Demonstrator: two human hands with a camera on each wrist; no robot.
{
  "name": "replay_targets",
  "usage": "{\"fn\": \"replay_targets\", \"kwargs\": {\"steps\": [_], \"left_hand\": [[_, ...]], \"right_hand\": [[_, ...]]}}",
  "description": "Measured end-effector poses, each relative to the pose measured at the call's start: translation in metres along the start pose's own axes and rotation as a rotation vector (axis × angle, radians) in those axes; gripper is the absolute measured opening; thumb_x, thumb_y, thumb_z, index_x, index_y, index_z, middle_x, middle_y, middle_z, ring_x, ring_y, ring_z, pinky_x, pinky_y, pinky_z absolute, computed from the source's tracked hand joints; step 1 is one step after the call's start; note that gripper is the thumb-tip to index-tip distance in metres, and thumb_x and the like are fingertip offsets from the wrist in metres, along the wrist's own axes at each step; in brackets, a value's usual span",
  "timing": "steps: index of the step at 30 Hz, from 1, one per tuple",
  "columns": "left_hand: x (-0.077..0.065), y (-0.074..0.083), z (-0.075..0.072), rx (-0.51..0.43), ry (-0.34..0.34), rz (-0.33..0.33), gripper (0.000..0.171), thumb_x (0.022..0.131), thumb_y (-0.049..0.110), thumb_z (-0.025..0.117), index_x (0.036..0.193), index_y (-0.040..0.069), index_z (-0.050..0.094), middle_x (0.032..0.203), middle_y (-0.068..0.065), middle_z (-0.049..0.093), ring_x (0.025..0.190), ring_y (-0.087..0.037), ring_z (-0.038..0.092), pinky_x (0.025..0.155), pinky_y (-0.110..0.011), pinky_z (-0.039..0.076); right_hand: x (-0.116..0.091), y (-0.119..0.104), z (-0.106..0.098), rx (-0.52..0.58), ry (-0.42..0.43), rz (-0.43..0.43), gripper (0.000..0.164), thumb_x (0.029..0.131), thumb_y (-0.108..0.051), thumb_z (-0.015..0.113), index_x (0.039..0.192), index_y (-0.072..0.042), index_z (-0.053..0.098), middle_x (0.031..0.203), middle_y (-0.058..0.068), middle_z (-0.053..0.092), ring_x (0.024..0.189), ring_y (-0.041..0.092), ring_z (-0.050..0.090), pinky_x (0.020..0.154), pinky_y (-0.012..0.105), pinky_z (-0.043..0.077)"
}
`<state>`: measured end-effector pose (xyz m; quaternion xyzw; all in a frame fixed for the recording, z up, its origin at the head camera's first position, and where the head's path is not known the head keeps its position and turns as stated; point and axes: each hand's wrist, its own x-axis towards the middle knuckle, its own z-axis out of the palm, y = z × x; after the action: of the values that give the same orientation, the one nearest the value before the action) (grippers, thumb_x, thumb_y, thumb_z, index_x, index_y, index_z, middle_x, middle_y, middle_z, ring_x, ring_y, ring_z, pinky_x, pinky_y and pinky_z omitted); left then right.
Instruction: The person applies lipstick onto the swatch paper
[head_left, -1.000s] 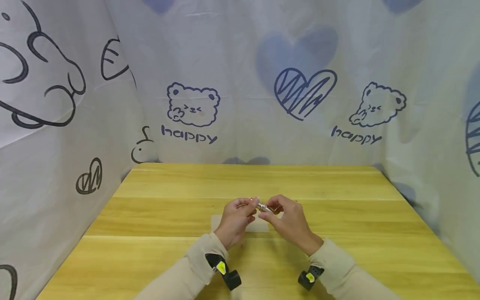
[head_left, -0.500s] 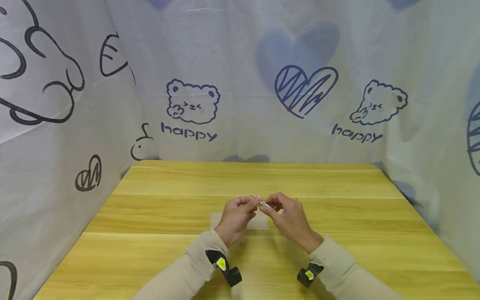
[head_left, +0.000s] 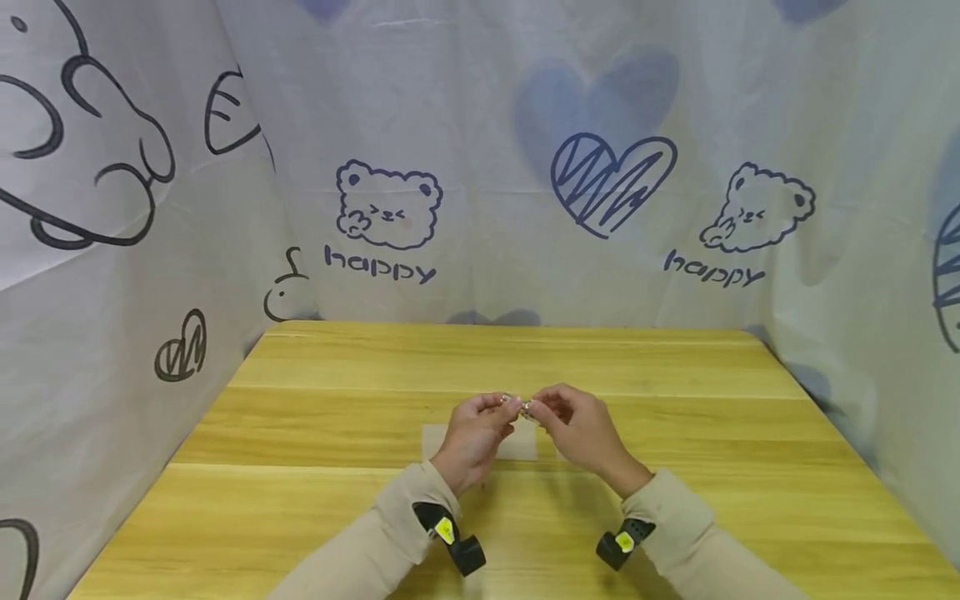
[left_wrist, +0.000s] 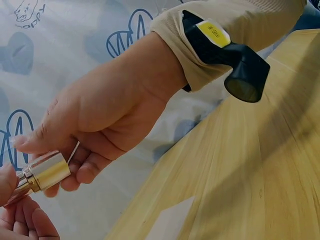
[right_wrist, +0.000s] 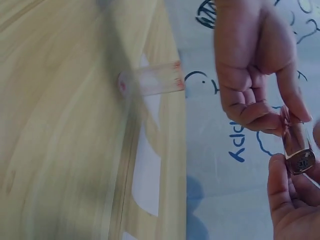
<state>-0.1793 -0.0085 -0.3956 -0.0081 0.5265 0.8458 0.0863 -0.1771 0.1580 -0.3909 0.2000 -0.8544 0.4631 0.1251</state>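
My hands meet in front of me around a small shiny lipstick tube [left_wrist: 52,170], gold with a narrower metallic section. The left hand [head_left: 471,435] pinches one end between thumb and fingers. At the other end the fingertips and thumb of the right hand [head_left: 588,429] grip it, so only a short stretch shows in the head view. In the right wrist view the tube's squarish end [right_wrist: 301,161] carries a dark embossed mark. Both hands are held above the table, and fingers hide much of the tube.
A white paper sheet [head_left: 519,446] lies on the wooden table [head_left: 337,508] beneath my hands. Close to it is a clear strip with red marks [right_wrist: 152,80]. Printed curtains [head_left: 480,100] stand behind and at both sides.
My right hand's fingers have slid closer to the left hand and cover more of the tube. The left hand has stayed almost in place.
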Motion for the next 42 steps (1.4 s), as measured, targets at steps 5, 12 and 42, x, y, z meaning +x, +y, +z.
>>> {"fn": "replay_targets", "kwargs": {"steps": [5,12,42], "left_hand": [[0.0002,-0.0001,0.0003,-0.006,0.028,-0.004,0.014,0.093,0.006,0.066,0.099,0.001,0.054,0.090,-0.004,0.058,0.081,-0.012,0.057,0.073,-0.024,0.048],[-0.0017,0.0020,-0.0004,-0.013,0.019,-0.009,0.014,0.093,0.007,0.066,0.098,0.001,0.054,0.090,-0.004,0.059,0.082,-0.012,0.058,0.074,-0.024,0.048],[0.0025,-0.0027,-0.0010,-0.037,0.080,0.015,0.024,0.093,0.006,0.065,0.110,-0.006,0.053,0.092,-0.004,0.058,0.082,-0.011,0.057,0.072,-0.021,0.050]], "right_hand": [[-0.0017,-0.0010,0.0027,-0.022,0.031,-0.047,0.026,0.082,-0.013,0.079,0.103,-0.004,0.067,0.092,0.006,0.069,0.071,0.012,0.064,0.061,0.026,0.054],[-0.0015,0.0009,0.0045,-0.048,0.060,-0.107,0.017,0.085,-0.010,0.076,0.099,-0.004,0.069,0.082,0.000,0.067,0.066,0.008,0.061,0.058,0.024,0.052],[0.0005,0.0060,0.0066,-0.070,0.088,-0.179,0.015,0.085,-0.007,0.074,0.099,-0.004,0.069,0.083,0.002,0.067,0.067,0.009,0.062,0.059,0.026,0.053]]}}
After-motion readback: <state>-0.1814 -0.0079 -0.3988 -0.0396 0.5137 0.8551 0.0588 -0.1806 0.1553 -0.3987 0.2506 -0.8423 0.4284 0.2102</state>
